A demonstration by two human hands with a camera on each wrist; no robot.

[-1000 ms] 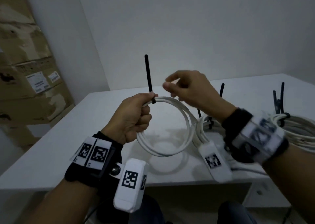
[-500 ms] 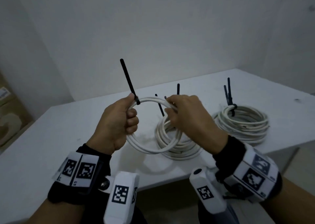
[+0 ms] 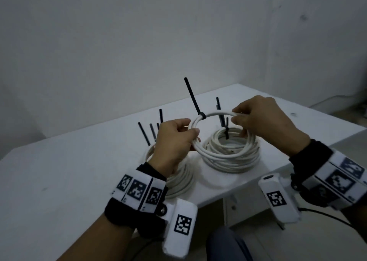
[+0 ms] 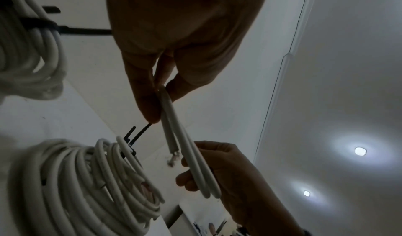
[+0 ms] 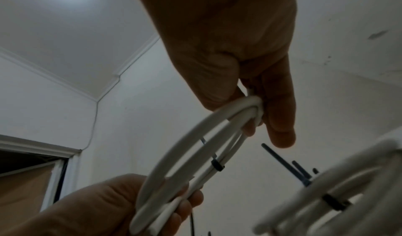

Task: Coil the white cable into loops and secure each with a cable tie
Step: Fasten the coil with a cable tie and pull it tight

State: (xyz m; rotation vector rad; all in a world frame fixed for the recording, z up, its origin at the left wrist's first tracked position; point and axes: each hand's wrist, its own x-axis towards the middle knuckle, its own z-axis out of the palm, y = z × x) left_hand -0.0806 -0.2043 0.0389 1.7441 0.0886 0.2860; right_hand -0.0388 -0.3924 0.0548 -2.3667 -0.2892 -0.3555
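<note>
Worktop (image 3: 75, 173): near edge lies under the wrists, right corner beyond the right hand (image 3: 262, 122); bare surface at left. Since half a second ago: loop (image 3: 216, 139) carried rightward, now above the right bundle (image 3: 232, 155); left bundle (image 3: 178, 179) under the left hand (image 3: 174, 141). Loop: white, few turns, held off the surface, fingers of both hands pinched on opposite sides; black tie (image 3: 193, 98) cinched on top, tail up.

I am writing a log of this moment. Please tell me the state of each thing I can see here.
Small coil: lifted off the table, tied once.
Cable tie: closed, tail uncut.
Left hand: grips the coil.
Right hand: pinches its top.
Right coil: lying on the table, tied.
Left coil: lying, tied.
</note>
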